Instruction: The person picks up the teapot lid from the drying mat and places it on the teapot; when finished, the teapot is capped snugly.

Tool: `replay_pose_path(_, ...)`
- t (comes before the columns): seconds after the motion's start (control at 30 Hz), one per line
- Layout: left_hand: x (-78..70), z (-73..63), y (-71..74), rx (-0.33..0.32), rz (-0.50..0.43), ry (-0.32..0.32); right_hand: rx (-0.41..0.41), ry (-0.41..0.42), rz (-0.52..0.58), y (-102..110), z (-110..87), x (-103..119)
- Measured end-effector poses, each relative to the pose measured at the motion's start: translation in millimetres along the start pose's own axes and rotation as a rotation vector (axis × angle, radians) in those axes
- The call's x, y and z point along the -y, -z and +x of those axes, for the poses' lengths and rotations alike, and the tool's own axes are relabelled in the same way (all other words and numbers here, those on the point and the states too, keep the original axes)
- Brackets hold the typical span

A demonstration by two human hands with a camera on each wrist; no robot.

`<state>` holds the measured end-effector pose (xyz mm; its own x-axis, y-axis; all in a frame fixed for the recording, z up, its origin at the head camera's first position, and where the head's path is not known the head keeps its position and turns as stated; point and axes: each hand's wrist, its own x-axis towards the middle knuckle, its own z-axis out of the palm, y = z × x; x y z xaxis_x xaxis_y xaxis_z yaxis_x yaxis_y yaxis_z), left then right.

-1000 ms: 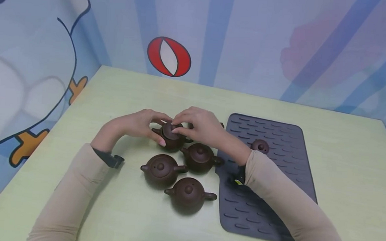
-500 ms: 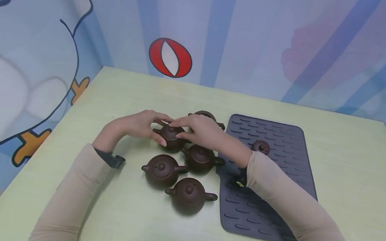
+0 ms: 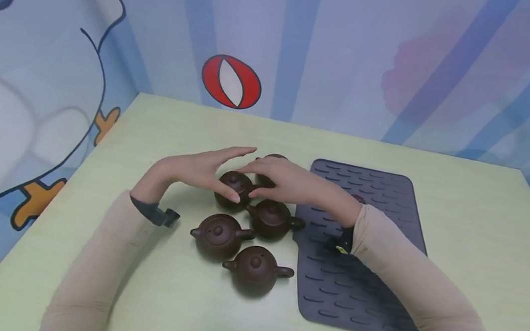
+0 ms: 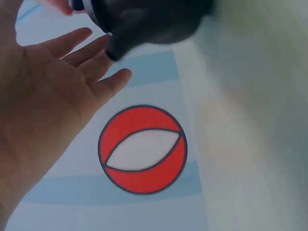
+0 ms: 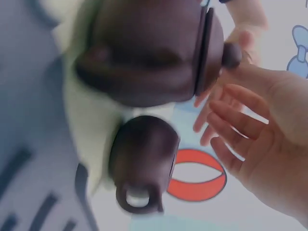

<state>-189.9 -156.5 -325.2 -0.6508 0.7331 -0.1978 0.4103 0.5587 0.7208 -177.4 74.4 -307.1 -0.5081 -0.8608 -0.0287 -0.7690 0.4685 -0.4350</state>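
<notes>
A dark brown teapot (image 3: 229, 199) with its lid on stands between the hands, at the far left of a group of similar teapots. My left hand (image 3: 196, 168) reaches over it from the left, fingers straight and spread, thumb across its front. From the right comes my right hand (image 3: 287, 179), relaxed fingers close to the lid. Neither hand grips anything. In the left wrist view, a dark spout (image 4: 124, 41) overlaps the outstretched fingers. A large lidded teapot (image 5: 144, 53) fills the top of the right wrist view, its knob (image 5: 232, 55) near the thumb tip.
Right in front are several lidded teapots (image 3: 271, 222), (image 3: 218, 237), (image 3: 255, 272). Another teapot (image 3: 270, 160) stands behind the right hand, partly hidden. A dark grey ridged mat (image 3: 330, 289) lies right, with a small lid (image 3: 358, 198) mostly hidden by the forearm. Patterned walls bound the table.
Both hands have come off the teapot and its lid. The left fingers have straightened and spread away, and the right hand has drawn slightly right, its forearm now covering most of the small lid.
</notes>
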Motion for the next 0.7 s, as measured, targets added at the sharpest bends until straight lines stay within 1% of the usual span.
replay_pose_path(0.07,-2.8,9.4,2.0,0.021,-0.023,-0.013,-0.008,0.004,0.012,1.0,-6.7,-4.0)
replay_pose_path(0.13,-4.4,18.8,4.7,0.039,-0.009,0.002,-0.021,0.012,0.016,1.9,-14.6,-6.9)
replay_pose_path(0.23,-4.9,32.5,8.9,0.071,0.052,0.030,-0.047,0.009,0.007,2.6,-28.6,-10.1)
replay_pose_path(0.3,-5.0,38.9,11.1,0.089,0.109,0.048,-0.066,-0.003,0.002,1.6,-39.3,-13.1)
replay_pose_path(0.4,-7.1,46.5,12.3,0.112,0.168,0.060,-0.092,-0.032,0.004,0.3,-57.3,-19.5)
replay_pose_path(0.5,-11.3,52.0,10.6,0.127,0.204,0.065,-0.075,-0.079,0.013,2.8,-75.5,-28.5)
replay_pose_path(0.57,-13.8,54.6,8.5,0.134,0.219,0.058,-0.047,-0.122,0.014,6.0,-86.1,-35.5)
replay_pose_path(0.7,-14.9,57.1,4.8,0.111,0.232,0.053,0.006,-0.202,0.010,10.4,-102.4,-48.6)
